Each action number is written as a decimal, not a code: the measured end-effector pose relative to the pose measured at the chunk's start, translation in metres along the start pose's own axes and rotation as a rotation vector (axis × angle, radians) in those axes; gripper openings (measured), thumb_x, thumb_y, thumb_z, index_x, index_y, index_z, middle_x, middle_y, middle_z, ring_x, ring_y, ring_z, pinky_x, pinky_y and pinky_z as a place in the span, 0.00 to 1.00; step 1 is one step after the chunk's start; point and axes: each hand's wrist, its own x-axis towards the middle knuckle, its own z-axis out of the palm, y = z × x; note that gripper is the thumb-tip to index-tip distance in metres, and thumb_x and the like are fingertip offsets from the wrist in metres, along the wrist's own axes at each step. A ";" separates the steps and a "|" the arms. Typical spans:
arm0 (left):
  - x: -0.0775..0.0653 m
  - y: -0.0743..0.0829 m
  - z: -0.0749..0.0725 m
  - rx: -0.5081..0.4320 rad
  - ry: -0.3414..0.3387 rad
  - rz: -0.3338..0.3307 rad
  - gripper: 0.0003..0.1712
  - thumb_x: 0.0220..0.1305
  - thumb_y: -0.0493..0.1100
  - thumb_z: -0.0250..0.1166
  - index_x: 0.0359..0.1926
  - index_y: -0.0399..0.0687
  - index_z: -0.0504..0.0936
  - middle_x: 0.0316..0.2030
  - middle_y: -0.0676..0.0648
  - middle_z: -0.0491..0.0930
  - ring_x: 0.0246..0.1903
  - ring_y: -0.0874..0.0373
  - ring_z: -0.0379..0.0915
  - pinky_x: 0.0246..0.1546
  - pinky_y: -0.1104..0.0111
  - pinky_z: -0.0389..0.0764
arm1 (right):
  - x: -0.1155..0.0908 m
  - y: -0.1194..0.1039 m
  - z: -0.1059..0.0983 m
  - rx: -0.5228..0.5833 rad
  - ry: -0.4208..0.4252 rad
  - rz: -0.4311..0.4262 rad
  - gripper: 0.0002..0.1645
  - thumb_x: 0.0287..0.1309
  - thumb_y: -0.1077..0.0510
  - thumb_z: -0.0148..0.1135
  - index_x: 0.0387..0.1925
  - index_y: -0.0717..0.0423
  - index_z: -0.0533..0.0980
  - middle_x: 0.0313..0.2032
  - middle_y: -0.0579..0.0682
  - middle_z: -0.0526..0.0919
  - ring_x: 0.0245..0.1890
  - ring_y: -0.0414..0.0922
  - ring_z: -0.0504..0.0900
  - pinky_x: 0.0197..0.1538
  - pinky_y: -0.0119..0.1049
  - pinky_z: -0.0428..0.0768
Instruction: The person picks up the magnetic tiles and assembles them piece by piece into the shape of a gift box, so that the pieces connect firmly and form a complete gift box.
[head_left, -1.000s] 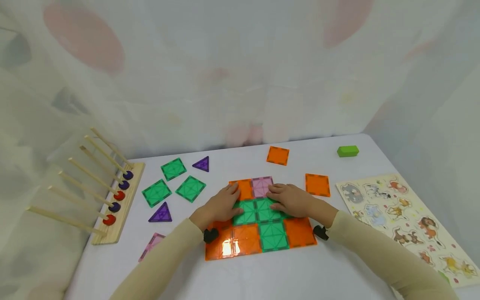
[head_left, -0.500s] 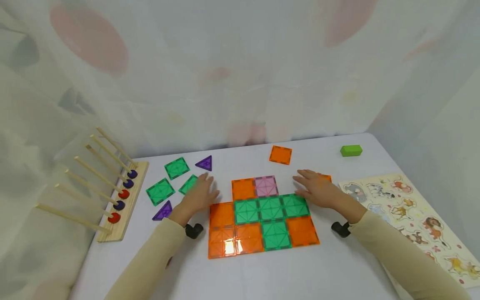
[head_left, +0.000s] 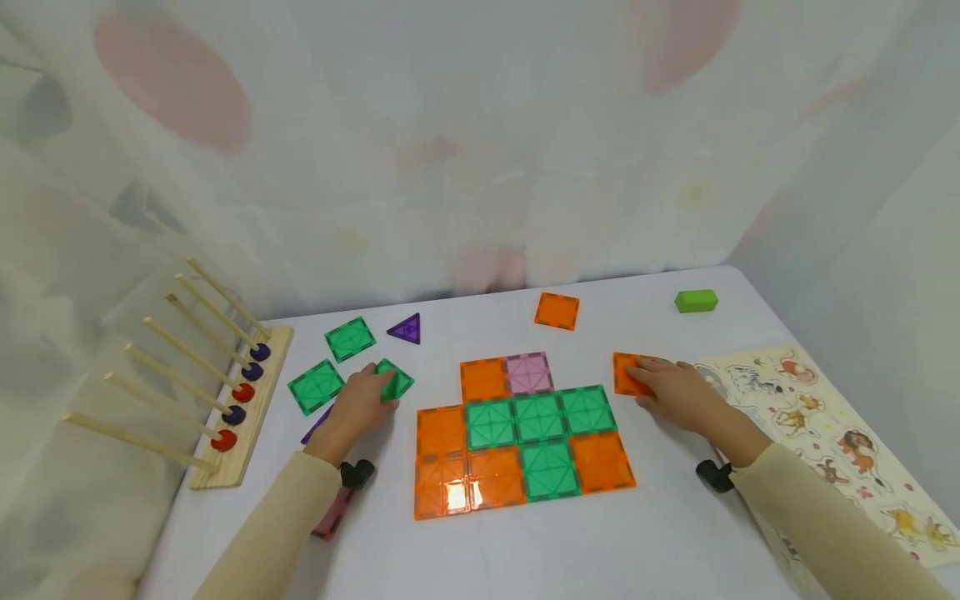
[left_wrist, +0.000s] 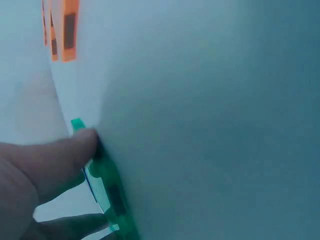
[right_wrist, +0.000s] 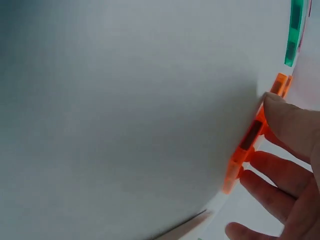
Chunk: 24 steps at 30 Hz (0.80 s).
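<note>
My left hand (head_left: 363,400) holds a green square magnetic tile (head_left: 395,379) left of the joined tiles; in the left wrist view the thumb (left_wrist: 82,145) lies on the tile's edge, with fingers behind it. At the right, my right hand (head_left: 678,393) grips an orange square magnetic tile (head_left: 624,373). Its thumb (right_wrist: 280,112) presses that tile's near edge in the right wrist view, and other fingers touch its face. Between the hands lies a flat patch of joined tiles in orange (head_left: 495,477), green (head_left: 540,417) and pink (head_left: 529,373).
Loose green tiles (head_left: 317,387) and a purple triangle (head_left: 406,328) lie at the left, beside a wooden peg rack (head_left: 262,400) with beads. Another orange tile (head_left: 557,311) and a green block (head_left: 696,301) are at the back. An animal puzzle board (head_left: 847,433) lies right.
Both hands have left the joined tiles and moved apart, the left to the green tile, the right to the orange tile. The joined patch stays in place.
</note>
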 end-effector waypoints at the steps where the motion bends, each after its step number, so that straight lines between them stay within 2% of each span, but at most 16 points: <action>1: -0.003 0.000 0.000 0.007 0.016 0.003 0.34 0.61 0.45 0.67 0.65 0.38 0.70 0.64 0.25 0.63 0.60 0.26 0.63 0.59 0.39 0.66 | -0.003 0.000 0.002 -0.009 -0.002 -0.006 0.31 0.61 0.52 0.62 0.63 0.60 0.70 0.64 0.63 0.70 0.64 0.62 0.68 0.60 0.66 0.66; 6: -0.024 0.002 -0.007 -0.019 0.090 0.017 0.36 0.56 0.47 0.70 0.62 0.34 0.72 0.60 0.27 0.69 0.58 0.28 0.66 0.59 0.40 0.68 | -0.016 -0.007 0.006 -0.019 -0.014 -0.010 0.30 0.63 0.52 0.60 0.63 0.61 0.70 0.65 0.63 0.69 0.65 0.63 0.67 0.61 0.65 0.65; 9: -0.040 0.008 -0.013 -0.062 0.071 0.045 0.36 0.55 0.47 0.71 0.60 0.32 0.73 0.60 0.27 0.70 0.57 0.30 0.67 0.58 0.42 0.70 | -0.023 -0.012 0.007 -0.016 -0.022 -0.012 0.30 0.62 0.51 0.60 0.63 0.62 0.71 0.64 0.64 0.70 0.64 0.63 0.69 0.61 0.63 0.67; 13: -0.070 0.016 -0.021 -0.089 0.054 0.074 0.35 0.54 0.48 0.72 0.58 0.30 0.75 0.59 0.28 0.71 0.57 0.31 0.69 0.57 0.43 0.71 | -0.029 -0.016 0.008 0.005 -0.032 -0.018 0.32 0.62 0.50 0.61 0.63 0.62 0.70 0.65 0.64 0.69 0.62 0.63 0.70 0.60 0.60 0.70; 17: -0.107 0.031 -0.023 -0.105 0.057 0.117 0.35 0.51 0.49 0.74 0.57 0.34 0.77 0.60 0.33 0.73 0.57 0.36 0.70 0.56 0.45 0.73 | -0.035 -0.017 0.009 0.020 -0.036 -0.026 0.32 0.62 0.51 0.61 0.63 0.63 0.69 0.65 0.65 0.68 0.63 0.64 0.68 0.61 0.60 0.70; 19: -0.127 0.041 -0.020 -0.119 0.013 0.188 0.36 0.50 0.51 0.74 0.59 0.40 0.77 0.62 0.37 0.71 0.59 0.40 0.69 0.56 0.48 0.75 | -0.039 -0.017 0.009 0.025 -0.035 -0.027 0.32 0.62 0.51 0.61 0.64 0.63 0.69 0.66 0.65 0.67 0.64 0.63 0.68 0.62 0.59 0.69; 20: -0.136 0.046 -0.018 -0.129 -0.016 0.247 0.36 0.50 0.51 0.74 0.59 0.43 0.77 0.63 0.40 0.71 0.60 0.43 0.69 0.56 0.50 0.75 | -0.042 -0.018 0.009 0.025 -0.034 -0.024 0.32 0.62 0.51 0.61 0.64 0.63 0.69 0.66 0.64 0.67 0.64 0.63 0.68 0.62 0.59 0.69; 22: -0.152 0.054 -0.009 -0.142 -0.090 0.381 0.34 0.52 0.54 0.72 0.60 0.49 0.77 0.66 0.45 0.68 0.62 0.47 0.67 0.56 0.53 0.76 | -0.046 -0.020 0.008 0.032 -0.038 -0.016 0.33 0.62 0.50 0.61 0.64 0.62 0.69 0.66 0.64 0.67 0.64 0.63 0.67 0.62 0.60 0.69; 24: -0.164 0.061 0.003 -0.146 -0.140 0.545 0.33 0.55 0.57 0.69 0.60 0.51 0.77 0.67 0.47 0.67 0.62 0.50 0.66 0.56 0.56 0.77 | -0.051 -0.023 0.007 0.039 -0.040 -0.012 0.33 0.61 0.50 0.61 0.64 0.62 0.69 0.66 0.64 0.67 0.65 0.63 0.67 0.62 0.60 0.68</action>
